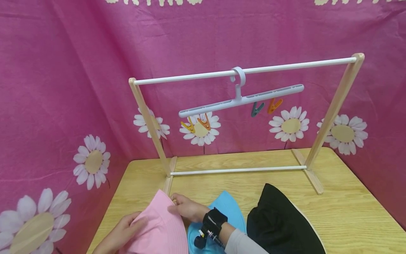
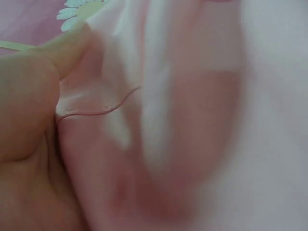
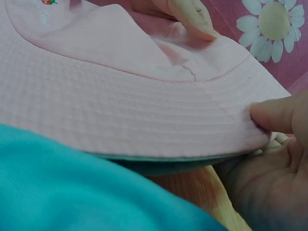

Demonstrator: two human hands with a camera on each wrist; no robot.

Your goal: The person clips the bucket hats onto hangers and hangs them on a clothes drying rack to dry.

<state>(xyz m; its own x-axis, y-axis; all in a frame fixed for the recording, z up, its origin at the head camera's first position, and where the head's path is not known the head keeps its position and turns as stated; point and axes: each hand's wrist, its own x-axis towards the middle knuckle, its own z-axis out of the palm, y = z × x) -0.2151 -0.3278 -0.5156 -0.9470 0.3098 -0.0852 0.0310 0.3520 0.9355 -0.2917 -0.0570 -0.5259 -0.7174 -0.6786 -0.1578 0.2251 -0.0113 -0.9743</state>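
Note:
A pink bucket hat (image 1: 160, 225) stands at the table's near left, between both hands. My left hand (image 1: 125, 227) grips the crown side, its thumb lying on the cloth; the left wrist view shows the folded pink fabric (image 2: 106, 96) close up. With thumb and fingers, my right hand (image 1: 188, 208) pinches the edge of the stitched brim (image 3: 144, 115). A small strawberry print (image 3: 49, 2) with lettering shows on the crown in the right wrist view. Beside the pink hat lies a blue hat (image 1: 233, 208), partly behind my right wrist. Farther right is a black hat (image 1: 276, 222).
Behind the hats stands a wooden rack with a white top bar (image 1: 196, 76) and a lower bar (image 1: 238, 170). A pale hanger (image 1: 238, 102) hangs tilted from the top bar, carrying several clips, one of them yellow (image 1: 189, 126). A pink flowered curtain (image 1: 79, 70) surrounds the table (image 1: 349, 208).

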